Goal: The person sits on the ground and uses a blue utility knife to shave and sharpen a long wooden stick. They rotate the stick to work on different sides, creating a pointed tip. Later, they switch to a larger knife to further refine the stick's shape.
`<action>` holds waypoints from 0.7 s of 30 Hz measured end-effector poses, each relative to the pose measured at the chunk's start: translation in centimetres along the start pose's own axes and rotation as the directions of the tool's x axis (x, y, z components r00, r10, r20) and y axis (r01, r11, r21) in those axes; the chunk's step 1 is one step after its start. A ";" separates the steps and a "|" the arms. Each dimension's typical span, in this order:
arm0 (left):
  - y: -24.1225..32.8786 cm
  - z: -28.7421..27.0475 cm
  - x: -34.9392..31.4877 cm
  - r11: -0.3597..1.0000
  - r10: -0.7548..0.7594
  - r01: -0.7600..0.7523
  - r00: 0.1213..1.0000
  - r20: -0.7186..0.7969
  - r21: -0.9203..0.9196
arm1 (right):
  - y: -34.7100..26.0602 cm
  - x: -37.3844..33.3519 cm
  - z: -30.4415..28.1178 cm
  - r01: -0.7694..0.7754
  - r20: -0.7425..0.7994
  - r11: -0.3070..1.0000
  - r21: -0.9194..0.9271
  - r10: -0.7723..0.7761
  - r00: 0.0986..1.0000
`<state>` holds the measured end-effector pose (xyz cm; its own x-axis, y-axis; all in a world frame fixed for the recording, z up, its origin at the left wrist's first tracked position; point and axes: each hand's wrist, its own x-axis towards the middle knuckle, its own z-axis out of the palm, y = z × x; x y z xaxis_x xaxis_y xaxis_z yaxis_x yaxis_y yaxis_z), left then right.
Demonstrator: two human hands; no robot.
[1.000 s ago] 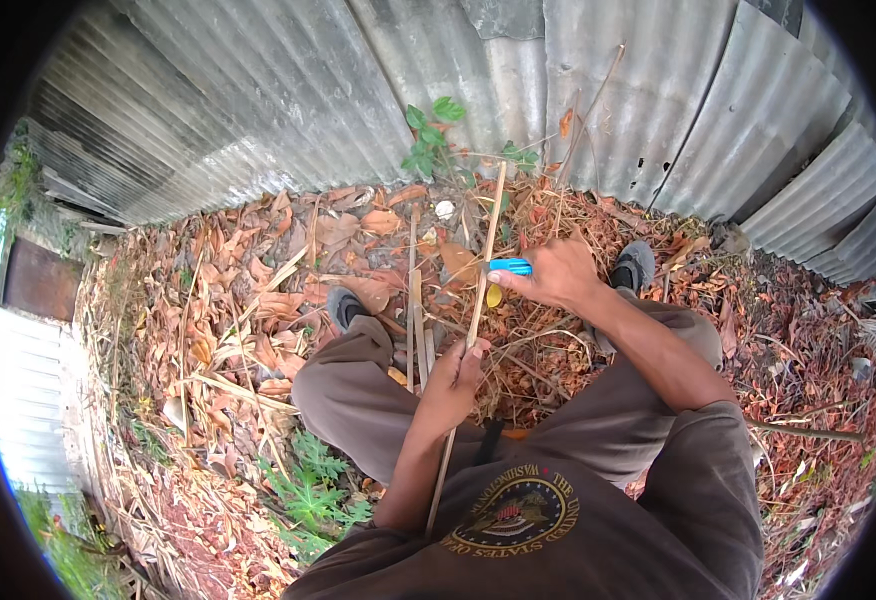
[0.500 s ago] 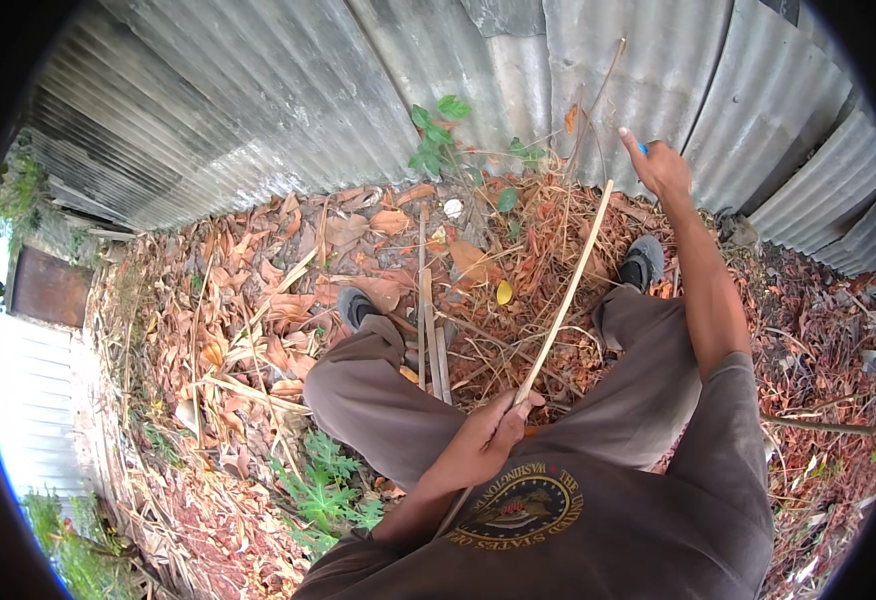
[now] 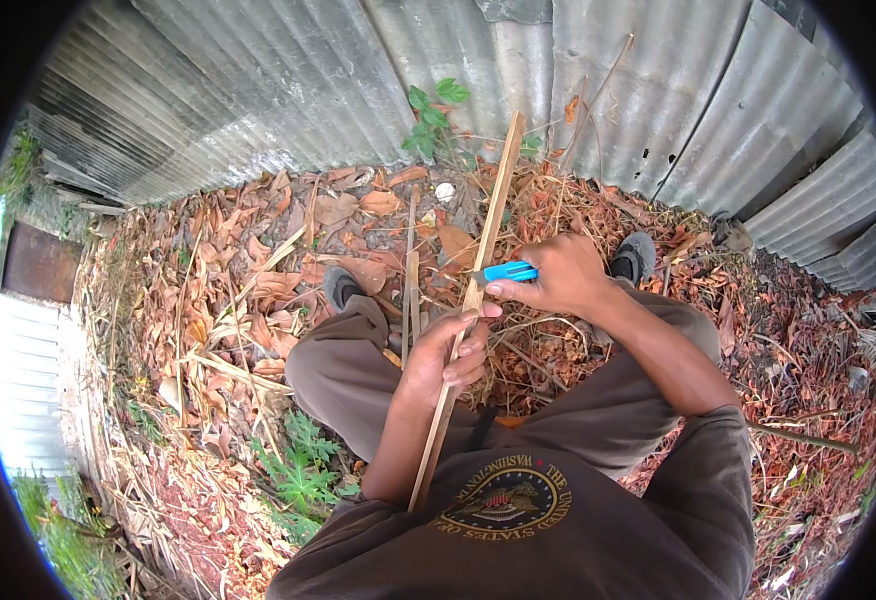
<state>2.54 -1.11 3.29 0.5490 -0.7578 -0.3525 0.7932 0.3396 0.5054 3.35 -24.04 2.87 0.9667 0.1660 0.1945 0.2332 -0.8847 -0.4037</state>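
A long, thin wooden strip (image 3: pixel 499 190) slants from my chest up toward the metal wall. My left hand (image 3: pixel 440 358) is wrapped round it at about its middle, in front of my lap. In my right hand (image 3: pixel 565 277) is a blue utility knife (image 3: pixel 508 272), gripped by its handle. The knife's front end meets the strip just above my left fingers. How far its blade is out is hard to see.
A corrugated metal wall (image 3: pixel 288 90) runs along the far side. Dry leaves (image 3: pixel 243 290) cover the ground between my shoes. Other wooden strips (image 3: pixel 411 290) lie by my left leg, and green plants (image 3: pixel 303 470) grow at the left. A rusty panel (image 3: pixel 43 262) stands far left.
My right hand has come down and inward from near the wall, bringing the knife to the strip. The strip now stands steeper, with my left hand higher and further left.
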 end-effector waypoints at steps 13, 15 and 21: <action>-1.1 1.0 0.0 0.783 0.151 -0.001 0.971 -0.188 0.621 | 1.4 0.2 2.5 0.185 -0.234 0.972 -0.141 -0.215 0.948; -0.8 1.3 0.0 0.817 0.119 0.011 0.975 -0.187 0.577 | 2.1 0.8 2.6 0.205 -0.283 0.963 -0.176 -0.249 0.926; -2.2 2.0 -1.5 0.869 0.020 0.039 0.993 -0.114 0.494 | 6.7 3.5 -1.2 -0.280 -0.269 0.943 -0.177 0.228 0.936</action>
<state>-0.58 -1.86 4.30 0.5916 -0.6821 -0.4299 0.5807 -0.0095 0.8141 8.14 -29.93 1.92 0.9295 -0.1634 0.3306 -0.0697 -0.9582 -0.2776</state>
